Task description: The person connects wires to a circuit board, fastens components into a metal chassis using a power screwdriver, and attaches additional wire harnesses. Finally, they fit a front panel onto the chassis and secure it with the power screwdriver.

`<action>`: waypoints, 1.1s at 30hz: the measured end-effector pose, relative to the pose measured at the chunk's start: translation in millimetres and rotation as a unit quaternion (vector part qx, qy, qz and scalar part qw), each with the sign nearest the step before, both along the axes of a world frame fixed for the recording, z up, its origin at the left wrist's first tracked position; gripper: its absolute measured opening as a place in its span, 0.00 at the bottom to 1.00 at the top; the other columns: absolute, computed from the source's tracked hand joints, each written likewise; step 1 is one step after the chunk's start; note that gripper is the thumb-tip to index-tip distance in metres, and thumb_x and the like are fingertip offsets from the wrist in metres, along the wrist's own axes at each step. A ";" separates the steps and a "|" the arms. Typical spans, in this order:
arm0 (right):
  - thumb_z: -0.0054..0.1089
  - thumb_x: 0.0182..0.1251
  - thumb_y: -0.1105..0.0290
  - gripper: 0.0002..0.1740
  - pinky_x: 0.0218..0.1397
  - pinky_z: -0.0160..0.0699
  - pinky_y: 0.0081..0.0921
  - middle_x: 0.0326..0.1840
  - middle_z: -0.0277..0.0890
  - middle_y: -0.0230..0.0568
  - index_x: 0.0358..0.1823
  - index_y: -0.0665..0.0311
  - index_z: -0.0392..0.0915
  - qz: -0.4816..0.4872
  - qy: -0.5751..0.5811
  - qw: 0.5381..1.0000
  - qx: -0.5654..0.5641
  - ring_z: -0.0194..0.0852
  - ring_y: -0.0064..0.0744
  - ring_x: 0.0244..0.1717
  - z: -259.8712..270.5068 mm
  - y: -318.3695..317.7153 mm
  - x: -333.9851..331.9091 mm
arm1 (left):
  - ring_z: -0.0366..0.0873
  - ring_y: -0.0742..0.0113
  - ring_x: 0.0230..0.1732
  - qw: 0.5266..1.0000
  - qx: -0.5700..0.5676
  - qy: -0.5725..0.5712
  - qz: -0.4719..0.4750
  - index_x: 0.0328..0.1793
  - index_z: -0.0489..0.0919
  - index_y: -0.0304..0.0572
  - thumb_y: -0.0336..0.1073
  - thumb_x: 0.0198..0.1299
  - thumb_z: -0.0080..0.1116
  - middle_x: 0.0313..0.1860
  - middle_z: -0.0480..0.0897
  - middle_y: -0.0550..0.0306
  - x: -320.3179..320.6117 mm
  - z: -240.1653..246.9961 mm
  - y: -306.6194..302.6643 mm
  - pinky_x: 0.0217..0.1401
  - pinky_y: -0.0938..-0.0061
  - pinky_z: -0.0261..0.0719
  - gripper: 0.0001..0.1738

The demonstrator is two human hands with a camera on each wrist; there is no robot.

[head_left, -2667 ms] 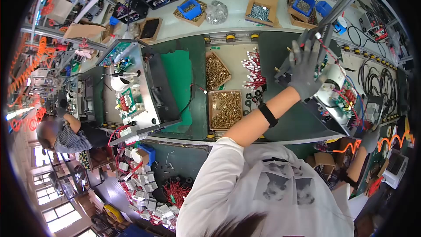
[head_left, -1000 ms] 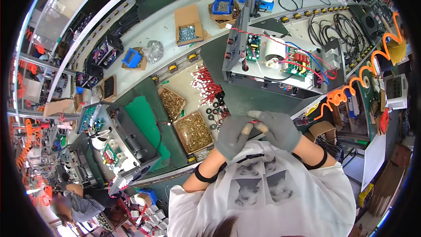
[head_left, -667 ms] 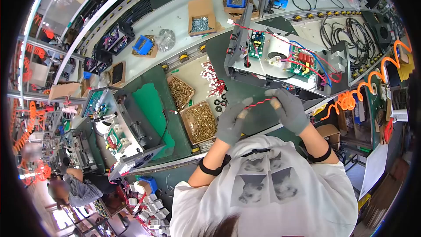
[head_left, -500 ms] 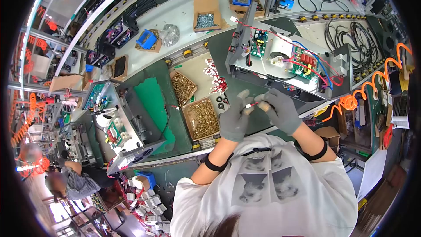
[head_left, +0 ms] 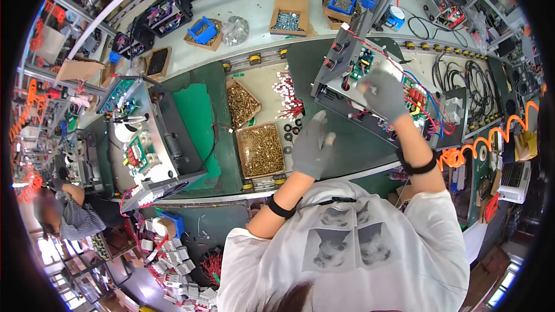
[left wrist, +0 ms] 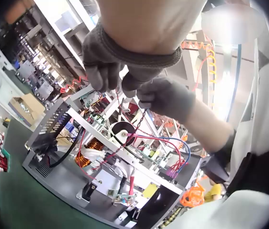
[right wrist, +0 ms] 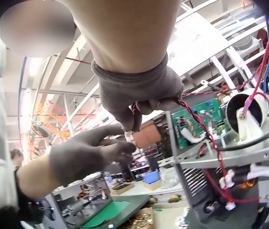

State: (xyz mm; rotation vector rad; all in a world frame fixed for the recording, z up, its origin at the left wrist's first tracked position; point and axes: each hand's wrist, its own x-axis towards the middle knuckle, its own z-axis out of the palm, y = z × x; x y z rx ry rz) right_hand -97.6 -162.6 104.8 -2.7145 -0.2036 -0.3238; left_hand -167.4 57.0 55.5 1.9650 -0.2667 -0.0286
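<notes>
In the head view my left hand [head_left: 312,147] is off the bench's front edge side, thumb and fingers apart, holding nothing visible. My right hand [head_left: 384,95], blurred, is over the open grey chassis [head_left: 341,101]. The right wrist view shows my right hand [right wrist: 134,90] gripping a red-and-black twisted wire [right wrist: 199,121]; my left hand [right wrist: 91,152] has extended fingers close to the wire's small white end. Both hands appear close together above the chassis [left wrist: 72,186] in the left wrist view: left [left wrist: 125,67], right [left wrist: 165,98]. Contact at the wire end is unclear.
Boxes of brass screws [head_left: 261,150], white-tipped red leads [head_left: 287,95] and black rings [head_left: 288,136] lie left of the chassis. Another open chassis [head_left: 173,138] stands further left. An orange coiled hose [head_left: 497,138] hangs at the right. Another person [head_left: 75,214] is at the far left.
The hands, close together around the red wire in front of the chassis, have separated in the head view. My right hand has moved up and right over the chassis; my left stays lower.
</notes>
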 end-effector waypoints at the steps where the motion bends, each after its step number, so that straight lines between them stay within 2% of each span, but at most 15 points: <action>1: 0.60 0.53 0.65 0.08 0.40 0.75 0.38 0.33 0.78 0.42 0.33 0.57 0.83 -0.024 0.031 0.999 -0.009 0.76 0.46 0.35 3.5 -6.1 15.8 | 0.77 0.53 0.53 1.000 -0.004 0.001 0.003 0.65 0.68 0.39 0.38 0.57 0.58 0.56 0.77 0.47 -0.3 -4.9 3.1 0.53 0.64 0.75 0.29; 3: 0.59 0.53 0.64 0.09 0.41 0.75 0.37 0.33 0.79 0.42 0.35 0.55 0.84 -0.006 0.037 0.998 -0.057 0.77 0.46 0.36 -2.3 -17.5 39.3 | 0.80 0.56 0.45 1.000 0.009 -0.013 0.016 0.65 0.68 0.48 0.36 0.54 0.59 0.50 0.81 0.50 -3.4 -13.2 9.8 0.48 0.64 0.76 0.29; 5: 0.59 0.53 0.64 0.11 0.42 0.76 0.37 0.33 0.80 0.42 0.36 0.54 0.84 0.014 0.044 0.994 -0.102 0.78 0.45 0.36 -3.5 -22.5 56.7 | 0.80 0.56 0.44 1.000 0.021 0.005 0.010 0.65 0.68 0.47 0.37 0.55 0.58 0.50 0.80 0.51 -6.1 -17.0 17.7 0.48 0.64 0.77 0.29; 7: 0.58 0.53 0.62 0.12 0.44 0.76 0.36 0.36 0.81 0.41 0.37 0.53 0.85 -0.041 0.150 0.963 -0.222 0.79 0.43 0.39 0.0 -23.9 68.0 | 0.80 0.56 0.43 0.999 0.034 0.026 0.005 0.65 0.68 0.47 0.38 0.56 0.57 0.49 0.80 0.52 -8.1 -20.9 24.0 0.47 0.64 0.77 0.28; 9: 0.59 0.52 0.61 0.12 0.45 0.77 0.35 0.39 0.82 0.40 0.36 0.53 0.85 -0.041 0.172 0.959 -0.219 0.80 0.42 0.41 -0.2 -28.9 72.2 | 0.80 0.53 0.44 0.998 -0.006 0.060 0.008 0.58 0.71 0.42 0.39 0.57 0.56 0.49 0.80 0.49 -10.4 -24.8 28.6 0.46 0.65 0.78 0.23; 11: 0.59 0.51 0.62 0.11 0.45 0.76 0.35 0.39 0.82 0.40 0.35 0.52 0.85 0.005 0.184 0.968 -0.171 0.79 0.43 0.40 -3.1 -32.7 76.2 | 0.80 0.54 0.43 0.997 0.004 0.074 0.005 0.56 0.71 0.42 0.39 0.57 0.56 0.48 0.80 0.49 -11.0 -25.3 33.6 0.44 0.65 0.78 0.21; 15: 0.59 0.51 0.61 0.11 0.44 0.76 0.35 0.37 0.82 0.40 0.34 0.52 0.85 -0.012 0.197 0.963 -0.184 0.79 0.43 0.40 4.0 -21.6 74.1 | 0.80 0.54 0.41 0.997 0.009 0.083 0.003 0.49 0.72 0.40 0.37 0.58 0.55 0.45 0.81 0.51 -10.5 -36.7 36.9 0.42 0.66 0.79 0.15; 21: 0.59 0.50 0.61 0.11 0.44 0.76 0.36 0.34 0.81 0.41 0.33 0.53 0.85 -0.013 0.199 0.955 -0.218 0.79 0.44 0.40 3.0 -18.9 73.8 | 0.81 0.55 0.43 0.995 0.032 0.094 -0.013 0.54 0.72 0.42 0.37 0.59 0.55 0.44 0.82 0.51 -8.3 -48.1 36.5 0.43 0.67 0.79 0.18; 24: 0.58 0.50 0.64 0.10 0.45 0.77 0.35 0.35 0.81 0.42 0.32 0.54 0.85 -0.001 0.152 0.964 -0.217 0.79 0.44 0.40 -2.3 -19.6 73.3 | 0.81 0.56 0.44 0.995 0.035 0.092 -0.021 0.55 0.72 0.42 0.37 0.59 0.55 0.45 0.82 0.52 -8.8 -52.2 35.9 0.45 0.68 0.79 0.18; 28: 0.58 0.49 0.66 0.09 0.45 0.78 0.35 0.35 0.81 0.44 0.30 0.56 0.85 -0.043 0.239 0.942 -0.231 0.80 0.44 0.41 9.7 -0.9 82.0 | 0.81 0.56 0.44 0.993 0.057 0.100 -0.023 0.54 0.72 0.43 0.37 0.59 0.54 0.45 0.82 0.52 -8.4 -55.6 33.6 0.45 0.69 0.79 0.17; 29: 0.58 0.49 0.66 0.09 0.44 0.78 0.34 0.34 0.81 0.44 0.29 0.57 0.85 -0.067 0.262 0.932 -0.240 0.80 0.44 0.41 13.1 2.0 82.5 | 0.81 0.54 0.43 0.994 0.053 0.098 -0.020 0.52 0.72 0.43 0.39 0.59 0.54 0.45 0.81 0.52 -7.7 -54.2 32.8 0.44 0.65 0.77 0.16; 30: 0.58 0.48 0.67 0.10 0.44 0.79 0.35 0.36 0.81 0.47 0.32 0.60 0.84 -0.048 0.258 0.933 -0.246 0.80 0.44 0.41 7.4 0.2 85.6 | 0.80 0.53 0.42 0.994 0.048 0.096 -0.016 0.50 0.72 0.43 0.41 0.60 0.54 0.44 0.80 0.52 -7.4 -53.3 31.8 0.44 0.62 0.76 0.15; 33: 0.59 0.48 0.67 0.12 0.45 0.79 0.35 0.40 0.81 0.49 0.34 0.62 0.84 -0.073 0.194 0.930 -0.305 0.80 0.46 0.42 -11.2 7.9 88.3 | 0.80 0.53 0.41 0.996 0.023 0.088 -0.011 0.50 0.73 0.44 0.40 0.59 0.54 0.44 0.80 0.53 -7.7 -53.4 30.2 0.43 0.62 0.76 0.15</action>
